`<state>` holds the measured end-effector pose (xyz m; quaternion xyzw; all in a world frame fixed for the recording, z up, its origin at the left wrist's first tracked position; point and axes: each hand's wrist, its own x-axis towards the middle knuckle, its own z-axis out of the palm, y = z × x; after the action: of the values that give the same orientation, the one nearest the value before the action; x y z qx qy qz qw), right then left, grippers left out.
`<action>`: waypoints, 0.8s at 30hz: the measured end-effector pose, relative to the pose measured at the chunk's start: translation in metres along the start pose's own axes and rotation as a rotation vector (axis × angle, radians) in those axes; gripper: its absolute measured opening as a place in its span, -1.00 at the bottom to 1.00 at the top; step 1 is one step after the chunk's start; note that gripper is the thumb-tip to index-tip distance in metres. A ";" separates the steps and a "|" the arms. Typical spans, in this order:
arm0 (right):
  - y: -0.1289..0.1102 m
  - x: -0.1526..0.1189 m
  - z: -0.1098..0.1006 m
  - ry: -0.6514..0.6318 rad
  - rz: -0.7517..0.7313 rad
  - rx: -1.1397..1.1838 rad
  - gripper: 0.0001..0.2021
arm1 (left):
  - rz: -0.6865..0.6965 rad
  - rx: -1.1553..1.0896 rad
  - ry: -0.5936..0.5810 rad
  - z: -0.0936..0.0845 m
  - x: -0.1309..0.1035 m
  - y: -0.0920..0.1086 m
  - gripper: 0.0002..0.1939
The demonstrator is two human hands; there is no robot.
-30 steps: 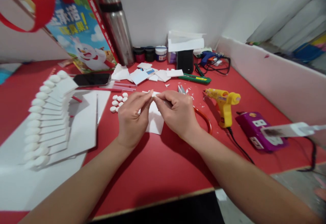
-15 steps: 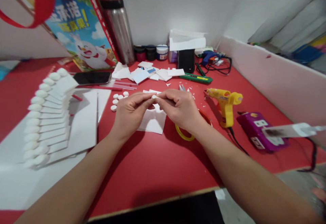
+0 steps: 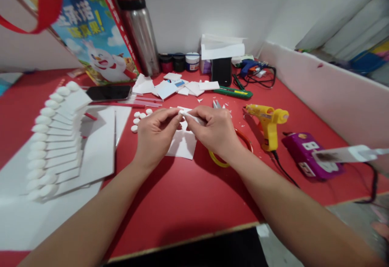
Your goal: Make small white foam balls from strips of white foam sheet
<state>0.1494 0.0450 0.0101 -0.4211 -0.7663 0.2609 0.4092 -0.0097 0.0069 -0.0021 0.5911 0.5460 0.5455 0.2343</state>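
A steel flask (image 3: 146, 36) stands beside a printed bag (image 3: 91, 32), near 3 small jars (image 3: 179, 63).

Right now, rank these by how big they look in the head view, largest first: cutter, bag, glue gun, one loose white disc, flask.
1. Bag
2. Flask
3. Glue gun
4. Cutter
5. Loose white disc
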 end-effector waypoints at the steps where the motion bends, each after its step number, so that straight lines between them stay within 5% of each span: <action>1: -0.002 -0.002 0.001 0.012 -0.007 -0.004 -0.77 | 0.039 0.037 0.022 0.001 -0.001 0.001 -0.80; 9: -0.004 -0.005 0.001 0.022 0.001 0.110 -0.78 | 0.361 0.243 0.080 0.008 -0.009 -0.001 -0.75; 16: 0.002 0.002 -0.008 -0.078 -0.055 0.115 -0.82 | 0.084 -0.062 -0.001 0.001 -0.001 -0.003 -0.87; 19: 0.003 0.003 -0.008 -0.108 -0.081 0.143 -0.82 | 0.096 -0.072 -0.106 -0.003 0.001 -0.005 -0.80; 24: 0.002 0.002 -0.006 -0.082 -0.077 0.088 -0.81 | 0.122 0.031 -0.108 0.000 -0.003 -0.002 -0.74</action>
<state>0.1548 0.0478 0.0127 -0.3618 -0.7858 0.2953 0.4054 -0.0095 0.0045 -0.0047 0.6555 0.5039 0.5175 0.2204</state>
